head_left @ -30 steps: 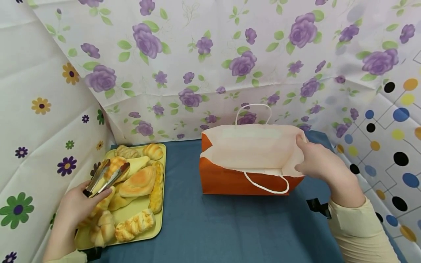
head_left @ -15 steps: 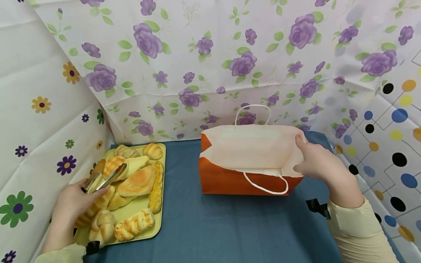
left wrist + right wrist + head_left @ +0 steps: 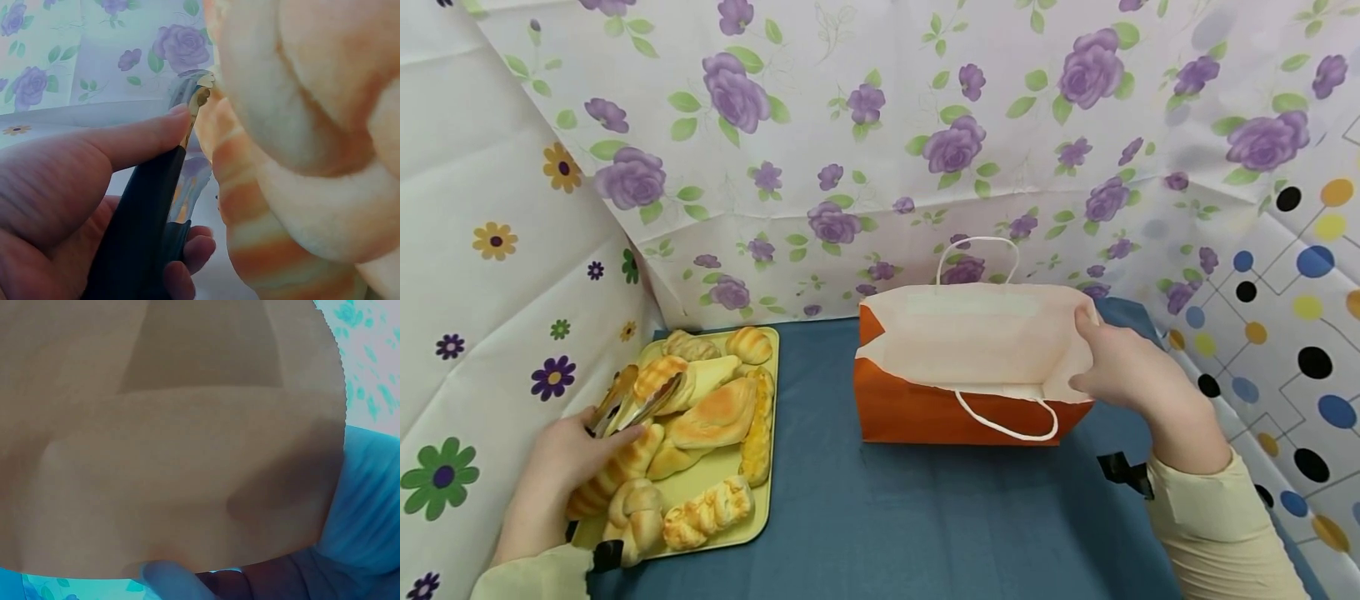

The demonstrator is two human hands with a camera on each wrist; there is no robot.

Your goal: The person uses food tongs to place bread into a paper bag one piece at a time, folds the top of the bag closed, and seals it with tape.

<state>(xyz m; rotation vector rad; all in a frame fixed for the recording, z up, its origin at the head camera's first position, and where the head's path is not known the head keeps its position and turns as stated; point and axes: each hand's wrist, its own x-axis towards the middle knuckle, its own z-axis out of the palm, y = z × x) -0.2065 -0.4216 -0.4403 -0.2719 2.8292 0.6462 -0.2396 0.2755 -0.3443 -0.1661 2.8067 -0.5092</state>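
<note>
My left hand (image 3: 561,458) grips a pair of tongs (image 3: 134,219) by its black handles. The metal arms reach over the left side of a yellow tray (image 3: 707,475), their tips on either side of a golden-topped bread roll (image 3: 658,375). A striped roll (image 3: 250,212) and a braided bun (image 3: 312,94) loom close beside the tongs in the left wrist view. My right hand (image 3: 1138,379) holds the right rim of an orange paper bag (image 3: 955,417), keeping its white-lined mouth wide. In the right wrist view, the thumb (image 3: 175,578) shows at the bag's edge.
Several other breads share the tray, among them a folded pastry (image 3: 715,414), a long yellow stick (image 3: 758,429) and a twisted loaf (image 3: 707,512). White cord handles (image 3: 1011,429) stick out from the bag. Blue cloth (image 3: 880,517) covers the table, with patterned sheets (image 3: 820,150) behind.
The tongs have dropped lower over the left of the tray, and their arms now flank the golden-topped roll. The right hand and the bag have stayed in place.
</note>
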